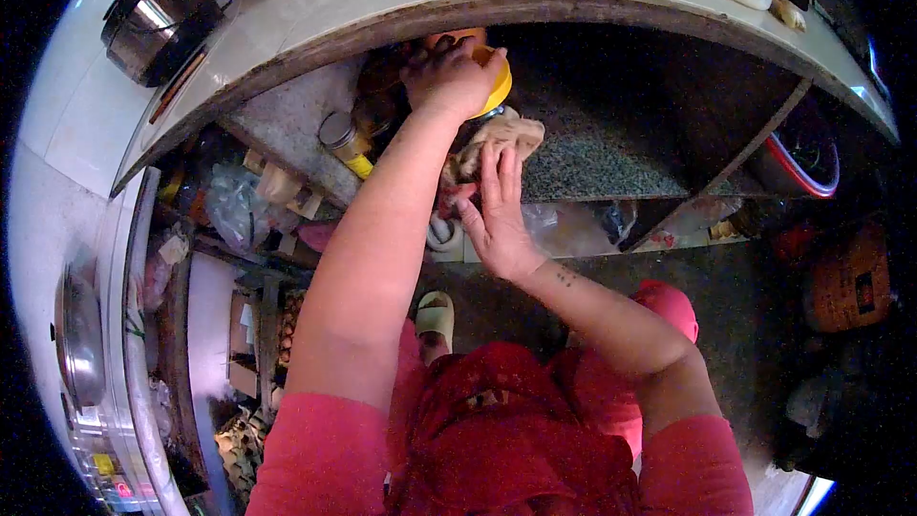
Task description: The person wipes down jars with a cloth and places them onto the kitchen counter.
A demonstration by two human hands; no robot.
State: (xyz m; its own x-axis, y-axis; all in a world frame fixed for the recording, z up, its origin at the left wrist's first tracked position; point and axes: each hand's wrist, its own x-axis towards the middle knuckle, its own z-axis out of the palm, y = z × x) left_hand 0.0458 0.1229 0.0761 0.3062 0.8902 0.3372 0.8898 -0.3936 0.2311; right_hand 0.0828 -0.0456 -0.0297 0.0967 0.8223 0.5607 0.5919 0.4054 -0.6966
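Note:
My left hand (451, 78) reaches under the counter, with its fingers curled over a jar with a yellow lid (498, 86). Only the edge of that lid and a little of the jar show past the hand. Against a crumpled beige cloth or bag (521, 132) lie the outstretched fingers of my right hand (499, 215), its thumb held apart. Whatever is inside or behind this crumpled thing is hidden. Left of my left forearm, a jar with a metal lid and yellow label (344, 141) lies tilted on the shelf.
Above the shelf runs the curved counter edge (478, 8), close over my left hand. A dark shelf divider (740, 172) stands to the right, beside a red-rimmed bucket (812, 164). Plastic bags (241, 205) fill the left shelf. A metal cooker (164, 19) sits at upper left.

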